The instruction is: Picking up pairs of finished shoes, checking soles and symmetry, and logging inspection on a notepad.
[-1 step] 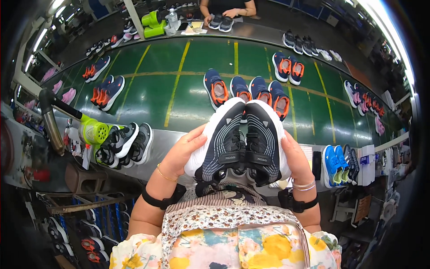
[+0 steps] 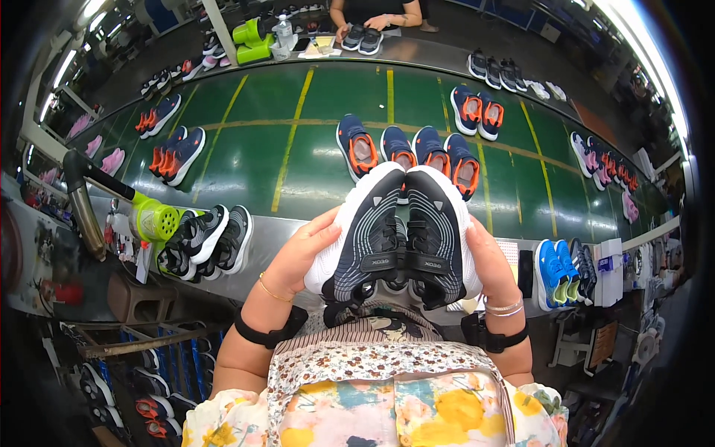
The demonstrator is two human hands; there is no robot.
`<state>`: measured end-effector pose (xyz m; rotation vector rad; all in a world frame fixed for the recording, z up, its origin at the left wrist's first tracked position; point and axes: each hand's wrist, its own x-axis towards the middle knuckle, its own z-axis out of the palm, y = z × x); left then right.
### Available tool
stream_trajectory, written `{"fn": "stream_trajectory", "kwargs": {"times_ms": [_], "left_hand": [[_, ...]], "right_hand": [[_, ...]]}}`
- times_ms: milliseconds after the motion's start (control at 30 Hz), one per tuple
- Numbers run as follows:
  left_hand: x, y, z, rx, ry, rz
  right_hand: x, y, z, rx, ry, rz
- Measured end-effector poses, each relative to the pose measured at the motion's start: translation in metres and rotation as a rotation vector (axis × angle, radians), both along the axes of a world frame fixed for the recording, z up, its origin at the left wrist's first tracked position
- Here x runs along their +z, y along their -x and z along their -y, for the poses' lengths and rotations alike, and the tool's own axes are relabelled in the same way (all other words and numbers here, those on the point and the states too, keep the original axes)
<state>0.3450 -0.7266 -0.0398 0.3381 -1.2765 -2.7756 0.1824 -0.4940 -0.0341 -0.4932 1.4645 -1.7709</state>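
A pair of black-and-grey sneakers with white soles is held up in front of my chest, toes pointing away from me. My left hand [image 2: 311,244] is closed on the outer side of the left sneaker [image 2: 370,235], thumb along its white sole edge. The right sneaker [image 2: 438,237] is gripped the same way by my right hand [image 2: 488,257]. Their inner sides nearly touch, and dark straps cross both. Most of my fingers are hidden behind the soles. Just beyond the toes, several navy shoes with orange linings [image 2: 430,147] stand on the green belt [image 2: 313,167].
More navy-orange shoes [image 2: 477,112] stand farther along the belt. Left of me are a lime-green blower [image 2: 155,220] and black-grey sneakers [image 2: 237,238]. Blue shoes [image 2: 553,276] and a white box [image 2: 608,276] stand at right. Across the belt, a person's hands [image 2: 380,22] touch grey shoes [image 2: 363,39].
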Motion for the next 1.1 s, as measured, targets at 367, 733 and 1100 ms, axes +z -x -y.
{"fn": "stream_trajectory", "kwargs": {"times_ms": [367,733,1100], "left_hand": [[-0.01,0.005,0.0,0.0,0.022,0.017],[-0.016,0.009,0.003,-0.012,0.053,0.002],[-0.061,0.024,-0.014,-0.273,-0.259,-0.222]], "right_hand": [[-0.005,0.002,0.004,0.021,0.003,-0.107],[-0.01,0.002,0.004,0.006,-0.015,-0.117],[-0.067,-0.018,0.015,0.241,0.289,0.335]]}}
